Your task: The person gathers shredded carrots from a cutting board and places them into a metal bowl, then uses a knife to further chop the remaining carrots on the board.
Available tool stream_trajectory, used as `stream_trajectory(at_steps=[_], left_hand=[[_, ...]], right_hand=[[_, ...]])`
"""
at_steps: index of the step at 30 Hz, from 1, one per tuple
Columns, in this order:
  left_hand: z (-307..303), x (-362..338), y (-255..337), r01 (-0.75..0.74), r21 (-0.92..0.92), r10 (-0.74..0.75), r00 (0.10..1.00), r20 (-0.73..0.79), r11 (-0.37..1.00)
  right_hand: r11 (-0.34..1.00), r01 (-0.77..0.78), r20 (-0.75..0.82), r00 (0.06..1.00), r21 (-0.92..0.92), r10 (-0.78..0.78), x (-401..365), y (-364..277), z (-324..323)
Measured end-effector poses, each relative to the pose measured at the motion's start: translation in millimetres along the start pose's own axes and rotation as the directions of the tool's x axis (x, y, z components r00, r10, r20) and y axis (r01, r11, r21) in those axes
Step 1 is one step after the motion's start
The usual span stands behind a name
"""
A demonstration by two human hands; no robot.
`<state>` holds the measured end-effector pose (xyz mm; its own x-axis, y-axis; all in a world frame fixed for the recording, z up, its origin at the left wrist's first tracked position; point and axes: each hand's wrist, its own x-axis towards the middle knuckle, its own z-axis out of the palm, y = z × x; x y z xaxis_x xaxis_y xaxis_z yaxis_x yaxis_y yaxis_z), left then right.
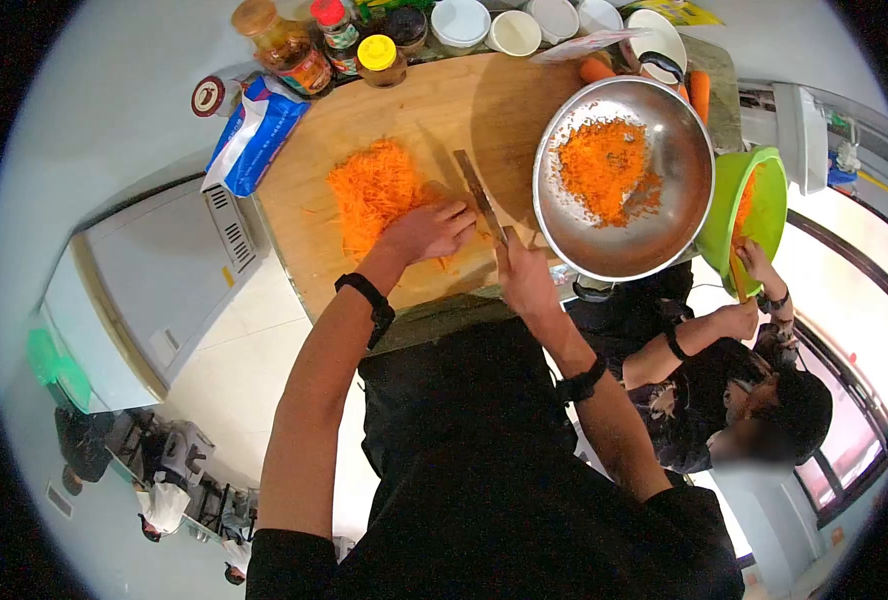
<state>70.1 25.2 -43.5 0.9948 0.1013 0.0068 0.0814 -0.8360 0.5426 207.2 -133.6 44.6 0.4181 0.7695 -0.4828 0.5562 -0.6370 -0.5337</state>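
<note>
My right hand [526,278] is closed round the handle of a knife [480,192], whose blade points away from me over the wooden board [434,110]. Just left of the blade, my left hand [432,230] rests at the right edge of a pile of shredded carrot [376,190], fingers bent together; whether they pinch anything is hidden. To the right, a steel pan [664,238] holds chopped carrot [606,170].
Jars and bottles [294,60], white cups [514,34] and a blue-white packet [256,135] line the far edge. Whole carrots [700,95] lie behind the pan. At the right, another person [704,400] works at a green bowl [767,205].
</note>
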Motion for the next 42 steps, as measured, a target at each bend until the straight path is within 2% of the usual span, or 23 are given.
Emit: stream_trajectory(at_steps=[2, 4, 7, 10, 11, 13, 17, 19, 20, 22, 26, 28, 32, 34, 35, 37, 38, 40, 42], left_hand=[[4.8, -4.2, -1.2, 0.032, -0.014, -0.032, 0.999, -0.043, 0.999], [4.0, -3.9, -6.3, -0.097, 0.072, 0.099, 0.995, -0.017, 0.993], [-1.4, -3.4, -6.8, -0.179, 0.167, 0.185, 0.983, -0.021, 0.970], [-18.2, -1.0, -4.2, -0.229, 0.215, 0.227, 0.973, 0.034, 0.949], [-14.1, -0.9, -4.7, -0.228, 0.214, 0.225, 0.974, 0.035, 0.950], [-2.5, -1.1, -5.4, -0.100, 0.071, 0.100, 0.995, 0.006, 0.992], [-3.2, -4.0, -8.5, -0.145, 0.149, 0.133, 0.987, 0.088, 0.978], [-3.9, -4.2, -7.7, -0.135, 0.126, 0.127, 0.989, 0.070, 0.983], [-4.4, -4.1, -6.3, -0.136, 0.127, 0.128, 0.989, 0.070, 0.983], [-8.6, -4.0, -6.6, -0.175, 0.167, 0.177, 0.984, 0.007, 0.970], [-21.9, -7.5, -2.0, -0.225, 0.268, 0.222, 0.974, 0.043, 0.937], [-21.6, -10.0, 1.5, -0.136, 0.237, 0.135, 0.991, 0.019, 0.962], [-28.5, -15.8, 5.1, -0.063, 0.194, 0.059, 0.998, 0.027, 0.979], [-37.9, -21.2, 10.4, 0.015, 0.155, 0.010, 0.987, -0.160, 0.988], [-42.7, -24.8, 13.0, 0.014, 0.158, 0.012, 0.987, -0.158, 0.987], [-51.1, -34.6, 16.9, 0.161, 0.212, -0.088, 0.945, -0.314, 0.964], [-53.0, -41.2, 17.2, 0.163, 0.213, -0.091, 0.945, -0.314, 0.963], [-56.1, -54.7, 17.5, 0.316, 0.147, -0.219, 0.862, -0.456, 0.937], [-63.2, -66.6, 21.2, 0.359, 0.135, -0.257, 0.840, -0.478, 0.923]], right_hand=[[1.000, -0.003, 0.031, 1.000, -0.003, 0.003, -6.4, 0.5, 3.6], [0.999, -0.036, 0.096, 0.995, -0.039, 0.039, -8.2, -7.6, 2.4], [0.999, -0.037, 0.014, 0.999, -0.021, 0.037, -10.2, -11.6, 5.1], [0.996, -0.074, 0.035, 0.997, -0.051, 0.076, -9.5, -9.9, 8.3], [0.996, -0.073, 0.037, 0.996, -0.051, 0.075, -8.5, -8.8, 10.0], [0.997, -0.059, 0.035, 0.998, -0.042, 0.060, -5.1, -10.5, 10.8], [0.987, -0.131, 0.023, 0.991, -0.090, 0.134, 18.0, -25.5, 13.8], [0.996, -0.082, -0.021, 0.996, 0.028, 0.083, 19.9, -15.2, 18.5], [0.996, -0.082, -0.022, 0.996, 0.029, 0.083, 20.5, -8.4, 18.1], [0.980, 0.107, -0.115, 0.989, 0.165, -0.088, 21.4, 3.6, 13.8], [0.987, 0.091, -0.137, 0.988, 0.131, -0.073, 8.6, 9.4, 4.6], [1.000, -0.007, -0.085, 0.996, 0.012, 0.008, 2.3, 3.9, 0.5], [0.987, -0.117, 0.007, 0.993, 0.106, 0.117, -2.0, -14.9, -4.8], [0.990, 0.006, -0.090, 0.996, 0.138, 0.007, -2.2, -15.3, 3.5], [0.990, 0.006, -0.092, 0.996, 0.141, 0.007, -2.1, -14.6, 6.3], [0.987, -0.145, 0.030, 0.989, 0.070, 0.143, 0.9, -25.3, 3.9], [0.987, -0.143, 0.032, 0.989, 0.070, 0.141, 1.7, -27.2, 6.5], [0.994, -0.106, -0.001, 0.994, 0.040, 0.106, 2.8, -27.4, 13.2], [0.994, -0.110, -0.022, 0.994, -0.007, 0.110, 7.0, -25.0, 24.2]])
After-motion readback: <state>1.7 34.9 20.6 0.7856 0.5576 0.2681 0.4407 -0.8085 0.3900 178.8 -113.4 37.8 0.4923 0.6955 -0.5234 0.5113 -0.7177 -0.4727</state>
